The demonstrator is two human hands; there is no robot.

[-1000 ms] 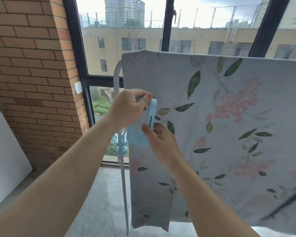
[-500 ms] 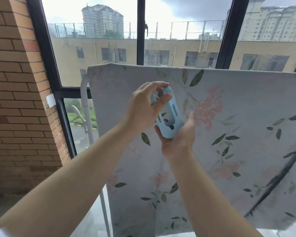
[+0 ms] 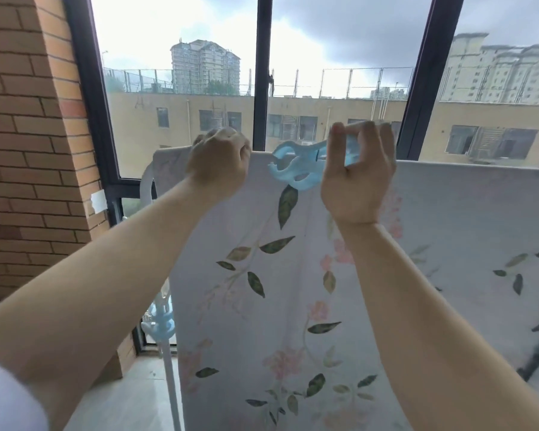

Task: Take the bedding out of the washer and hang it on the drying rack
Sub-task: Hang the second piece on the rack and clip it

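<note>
Rack: the white drying rack (image 3: 146,188) stands at the left, with a spare clip (image 3: 161,325) low on its pole.
Left hand: your left hand (image 3: 218,164) is raised, fingers curled over the floral sheet (image 3: 293,306) at its top edge.
Sheet: draped over the rack's top rail.
Clip: the blue clip (image 3: 296,164) is at that edge, mouth facing left.
Right hand: your right hand (image 3: 357,178) pinches the clip's handles.

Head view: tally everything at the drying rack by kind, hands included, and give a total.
Blue clips: 2, the held clip and the clip on the rack pole
Floral sheet: 1
Drying rack: 1
Hands: 2, the left hand gripping the sheet's top edge, the right hand pinching the held clip
Total: 6
</note>
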